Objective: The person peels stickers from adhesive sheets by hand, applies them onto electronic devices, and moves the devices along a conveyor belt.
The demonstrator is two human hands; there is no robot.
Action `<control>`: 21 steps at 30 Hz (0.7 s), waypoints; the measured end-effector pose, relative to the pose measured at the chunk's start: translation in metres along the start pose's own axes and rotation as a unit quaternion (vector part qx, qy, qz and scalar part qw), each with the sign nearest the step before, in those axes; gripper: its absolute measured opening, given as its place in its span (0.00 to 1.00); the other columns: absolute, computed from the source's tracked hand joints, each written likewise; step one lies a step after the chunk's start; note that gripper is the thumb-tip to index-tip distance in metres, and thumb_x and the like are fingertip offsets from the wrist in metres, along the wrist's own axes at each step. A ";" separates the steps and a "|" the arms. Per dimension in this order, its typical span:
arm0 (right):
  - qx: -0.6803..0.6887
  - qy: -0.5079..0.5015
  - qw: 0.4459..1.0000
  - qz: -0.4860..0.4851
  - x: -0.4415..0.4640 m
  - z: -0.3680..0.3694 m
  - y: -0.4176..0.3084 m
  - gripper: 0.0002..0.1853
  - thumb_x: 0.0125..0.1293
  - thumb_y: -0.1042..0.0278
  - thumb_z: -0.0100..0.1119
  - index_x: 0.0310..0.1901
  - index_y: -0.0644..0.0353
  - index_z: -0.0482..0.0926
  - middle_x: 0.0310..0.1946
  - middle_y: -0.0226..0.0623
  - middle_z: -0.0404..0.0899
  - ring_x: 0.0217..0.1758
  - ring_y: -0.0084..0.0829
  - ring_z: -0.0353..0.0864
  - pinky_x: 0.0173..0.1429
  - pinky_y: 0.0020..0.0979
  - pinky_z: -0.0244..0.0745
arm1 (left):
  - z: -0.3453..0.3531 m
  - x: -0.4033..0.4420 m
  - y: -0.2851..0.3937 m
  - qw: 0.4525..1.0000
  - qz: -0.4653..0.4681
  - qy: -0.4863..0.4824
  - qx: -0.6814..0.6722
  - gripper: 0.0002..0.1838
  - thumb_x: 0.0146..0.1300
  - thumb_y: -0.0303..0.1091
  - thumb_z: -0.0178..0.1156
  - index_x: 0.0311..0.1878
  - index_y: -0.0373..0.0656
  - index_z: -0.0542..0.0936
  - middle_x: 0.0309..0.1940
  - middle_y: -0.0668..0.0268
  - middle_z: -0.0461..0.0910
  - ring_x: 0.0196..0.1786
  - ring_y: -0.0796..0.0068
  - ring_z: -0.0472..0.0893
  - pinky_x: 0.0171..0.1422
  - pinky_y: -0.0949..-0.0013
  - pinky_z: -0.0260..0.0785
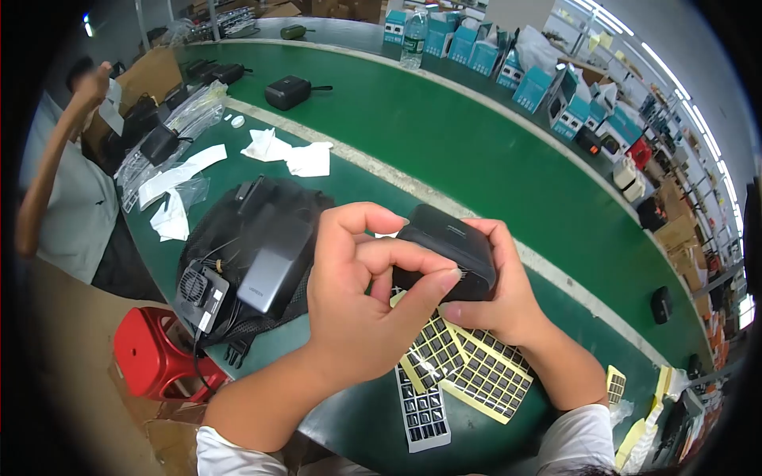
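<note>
My right hand point(508, 289) grips a black box-shaped device point(448, 234) with rounded edges, held tilted above the green table. My left hand point(365, 289) is closed in a pinch, thumb and index fingertip together against the device's near side; whatever is between them is too small to make out. Beneath my hands lie yellow sheets point(490, 377) bearing rows of small dark square pads, partly overlapping. A white tray point(429, 438) with dark small parts in its cells sits at the table's near edge, partly under a sheet.
Left of my hands, a black mesh bag point(317, 210) carries a grey power bank point(274, 278) and a small fan device point(200, 293). White paper scraps point(305, 159) lie beyond. Another black device point(290, 92) rests on the green belt point(381, 103). A red stool point(147, 349) and a person point(67, 174) are at left.
</note>
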State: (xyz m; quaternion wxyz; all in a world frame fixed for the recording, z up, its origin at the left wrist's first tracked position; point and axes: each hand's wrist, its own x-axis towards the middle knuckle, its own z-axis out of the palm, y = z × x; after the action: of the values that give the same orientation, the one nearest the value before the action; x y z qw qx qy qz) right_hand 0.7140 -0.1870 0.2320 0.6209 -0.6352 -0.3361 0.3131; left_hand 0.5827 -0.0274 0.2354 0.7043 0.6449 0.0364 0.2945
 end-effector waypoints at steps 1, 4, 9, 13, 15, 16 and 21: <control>0.020 -0.008 1.000 -0.019 -0.001 0.000 0.002 0.54 0.47 0.82 0.83 0.72 0.55 0.56 0.67 0.43 0.70 0.72 0.38 0.73 0.72 0.43 0.74 | 0.000 -0.003 0.003 0.997 0.034 -0.001 0.073 0.34 0.61 0.14 0.71 0.60 0.42 0.58 0.39 0.58 0.88 0.42 0.78 0.85 0.48 0.78 0.76; 0.055 -0.021 0.998 -0.001 -0.001 0.002 -0.006 0.53 0.47 0.84 0.82 0.72 0.56 0.56 0.67 0.43 0.70 0.71 0.38 0.73 0.73 0.43 0.74 | 0.000 -0.002 -0.007 0.991 0.103 -0.006 0.087 0.35 0.60 0.13 0.71 0.59 0.43 0.57 0.39 0.58 0.88 0.41 0.77 0.85 0.49 0.75 0.76; 0.077 -0.023 0.996 0.024 -0.001 0.006 -0.011 0.50 0.49 0.87 0.80 0.70 0.57 0.58 0.66 0.43 0.71 0.70 0.37 0.74 0.71 0.42 0.77 | 0.007 0.002 -0.013 0.985 0.168 0.039 0.016 0.32 0.58 0.15 0.72 0.56 0.40 0.60 0.34 0.61 0.88 0.29 0.91 0.78 0.26 0.87 0.58; 0.095 -0.020 0.995 0.022 -0.002 0.007 -0.010 0.47 0.51 0.89 0.78 0.69 0.57 0.58 0.65 0.43 0.71 0.69 0.37 0.75 0.68 0.41 0.79 | 0.003 -0.002 -0.007 0.993 0.112 0.010 0.035 0.35 0.58 0.10 0.70 0.57 0.45 0.58 0.38 0.57 0.87 0.43 0.74 0.86 0.55 0.73 0.75; 0.094 -0.015 0.995 0.010 -0.004 0.009 -0.011 0.46 0.52 0.90 0.77 0.68 0.58 0.58 0.65 0.44 0.71 0.68 0.36 0.76 0.67 0.40 0.80 | 0.005 0.001 -0.015 0.980 0.190 0.037 0.049 0.31 0.57 0.14 0.72 0.54 0.41 0.61 0.34 0.60 0.88 0.29 0.91 0.78 0.26 0.86 0.58; 0.092 -0.015 0.996 0.008 -0.005 0.009 -0.012 0.46 0.52 0.90 0.77 0.68 0.58 0.58 0.65 0.44 0.71 0.68 0.36 0.76 0.67 0.40 0.80 | 0.005 0.001 -0.014 0.980 0.192 0.037 0.048 0.31 0.57 0.14 0.72 0.54 0.41 0.61 0.34 0.60 0.88 0.29 0.91 0.78 0.26 0.86 0.58; 0.095 -0.010 0.995 0.024 -0.007 0.011 -0.015 0.45 0.53 0.90 0.76 0.68 0.59 0.58 0.65 0.45 0.71 0.67 0.36 0.77 0.65 0.39 0.81 | 0.004 0.000 -0.012 0.963 0.234 0.046 0.127 0.31 0.55 0.16 0.75 0.52 0.42 0.63 0.34 0.64 0.89 0.26 0.95 0.74 0.24 0.86 0.54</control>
State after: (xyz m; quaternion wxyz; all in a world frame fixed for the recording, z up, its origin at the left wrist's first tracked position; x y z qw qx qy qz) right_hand 0.7003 -0.1860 0.2463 0.6674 -0.5779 -0.2956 0.3650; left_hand 0.5894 -0.0308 0.2246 0.5254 0.7055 -0.0460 0.4733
